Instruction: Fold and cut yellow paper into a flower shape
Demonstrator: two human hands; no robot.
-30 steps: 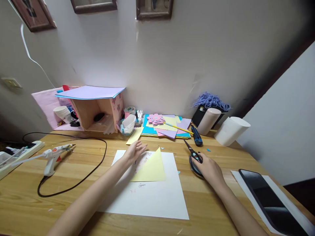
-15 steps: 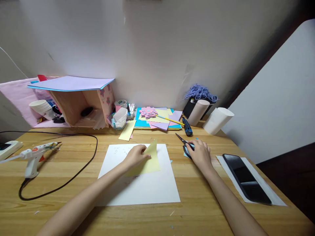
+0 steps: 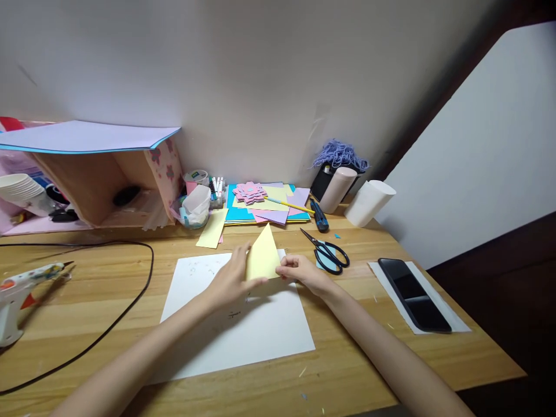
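A folded piece of yellow paper [image 3: 263, 255] is held up between both hands, its pointed corner upward. My left hand [image 3: 232, 272] grips its left side, thumb along the bottom edge. With thumb and fingers closed together, my right hand [image 3: 304, 272] pinches the lower right corner. Beneath them lies a white sheet [image 3: 269, 330] with small marks on it. Black-handled scissors [image 3: 332, 255] rest to the right, partly over a light-blue paper piece [image 3: 321, 260].
Coloured papers [image 3: 237, 215] with a pink paper flower [image 3: 249, 192] and a pencil [image 3: 289, 204] lie by the wall, beside a utility knife [image 3: 319, 217]. An open box [image 3: 160, 168] and glue gun [image 3: 30, 284] are left; a phone [image 3: 412, 295] and paper roll [image 3: 371, 202] are right.
My right hand has let go of the scissors, which now lie on the table, and has taken the yellow paper's right corner. My left hand has lifted the paper off the white sheet.
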